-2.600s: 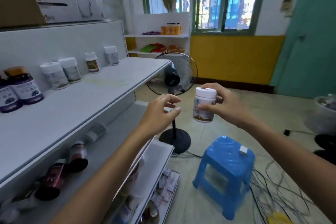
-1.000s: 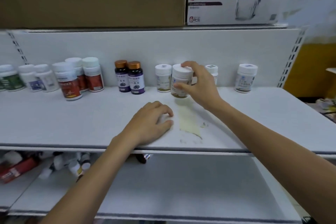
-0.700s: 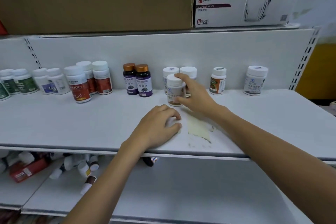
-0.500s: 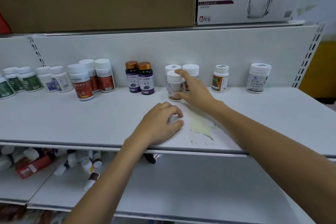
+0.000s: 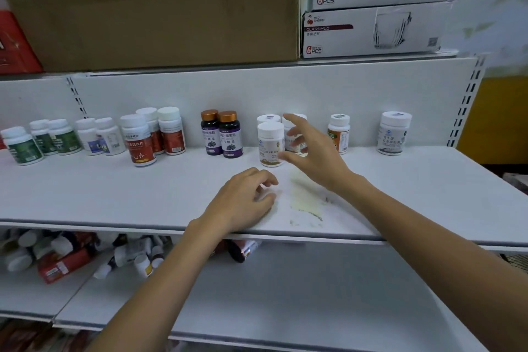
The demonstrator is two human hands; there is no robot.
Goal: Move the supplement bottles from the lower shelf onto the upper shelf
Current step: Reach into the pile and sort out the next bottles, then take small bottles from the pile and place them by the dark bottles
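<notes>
A white supplement bottle (image 5: 270, 143) stands upright on the upper shelf (image 5: 114, 194), in front of two similar white bottles. My right hand (image 5: 310, 153) hovers just right of it, fingers spread, holding nothing. My left hand (image 5: 244, 200) rests palm down on the shelf near its front edge, fingers loosely curled and empty. Several more bottles line the back of the upper shelf, among them two purple ones (image 5: 221, 134) with gold caps. On the lower shelf (image 5: 285, 294), a heap of bottles (image 5: 85, 254) lies tumbled at the left.
A large cardboard box (image 5: 154, 6) and two stacked glass-mug boxes (image 5: 377, 3) sit on the top shelf above. A yellowish stain (image 5: 304, 197) marks the upper shelf by my hands. A lone white bottle (image 5: 394, 133) stands at the right.
My right hand carried the white bottle to the upper shelf, set it down in front of the other white bottles, let go and drew back slightly. My left hand stayed resting on the shelf.
</notes>
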